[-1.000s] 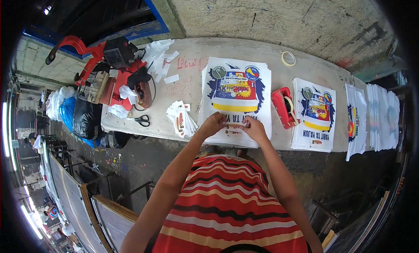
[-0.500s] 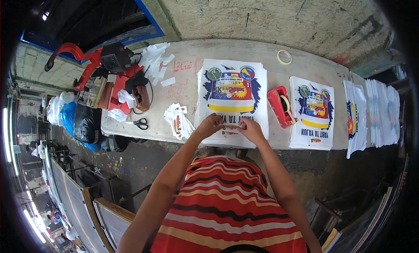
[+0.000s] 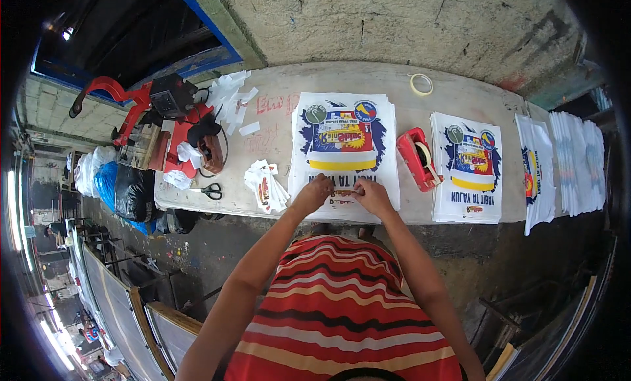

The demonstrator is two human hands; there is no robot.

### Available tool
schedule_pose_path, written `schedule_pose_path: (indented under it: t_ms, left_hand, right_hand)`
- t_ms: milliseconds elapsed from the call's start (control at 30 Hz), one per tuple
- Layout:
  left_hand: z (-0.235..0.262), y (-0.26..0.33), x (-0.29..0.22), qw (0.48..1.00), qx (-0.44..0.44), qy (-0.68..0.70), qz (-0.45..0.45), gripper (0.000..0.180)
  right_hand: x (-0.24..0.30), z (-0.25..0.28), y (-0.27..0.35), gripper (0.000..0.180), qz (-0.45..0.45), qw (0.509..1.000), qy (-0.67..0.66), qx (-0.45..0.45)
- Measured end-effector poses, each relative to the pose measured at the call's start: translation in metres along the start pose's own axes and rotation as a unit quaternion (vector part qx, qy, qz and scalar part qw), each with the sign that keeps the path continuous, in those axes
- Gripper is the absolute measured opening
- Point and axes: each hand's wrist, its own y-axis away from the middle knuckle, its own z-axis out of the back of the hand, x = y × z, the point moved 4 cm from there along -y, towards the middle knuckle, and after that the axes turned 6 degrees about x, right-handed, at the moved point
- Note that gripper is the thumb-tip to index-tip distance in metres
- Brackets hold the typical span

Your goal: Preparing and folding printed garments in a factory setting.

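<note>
A stack of white printed sheets [image 3: 344,154] lies in front of me, with a colourful design upside down from my side. Over its near part, my left hand [image 3: 314,194] and my right hand [image 3: 373,197] face each other a short way apart. Their fingertips are pinched at the two ends of a short pale strip [image 3: 343,190], which looks like tape. It is stretched low over the small print near the sheet's lower edge; whether it touches the sheet I cannot tell. Right of the stack stands a red tape dispenser [image 3: 411,159] with a roll in it.
Small printed labels [image 3: 265,186] and black-handled scissors [image 3: 211,191] lie to the left, before a red press machine [image 3: 177,144]. Blank white slips [image 3: 230,98] are scattered behind. Another printed stack [image 3: 483,197], folded white pieces [image 3: 572,164] and a tape roll [image 3: 421,85] are to the right.
The view has shifted slightly. Both hands stay over the near part of the stack with the strip between them, with only small finger movement.
</note>
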Motion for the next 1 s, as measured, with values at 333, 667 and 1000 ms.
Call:
schedule_pose_path:
  t_ms: [333, 667, 1000]
  left_hand:
    - [-0.056, 0.028, -0.070, 0.933, 0.002, -0.355, 0.064, 0.072]
    - [-0.061, 0.026, -0.077, 0.932, 0.034, -0.352, 0.086, 0.085]
    - [-0.063, 0.027, -0.074, 0.930, 0.037, -0.359, 0.077, 0.088]
  right_hand:
    - [0.006, 0.000, 0.009, 0.019, 0.009, 0.997, 0.069, 0.021]
    - [-0.062, 0.223, 0.073, 0.014, -0.082, 0.973, 0.066, -0.203]
    - [-0.124, 0.210, 0.063, 0.014, -0.074, 0.991, 0.012, -0.114]
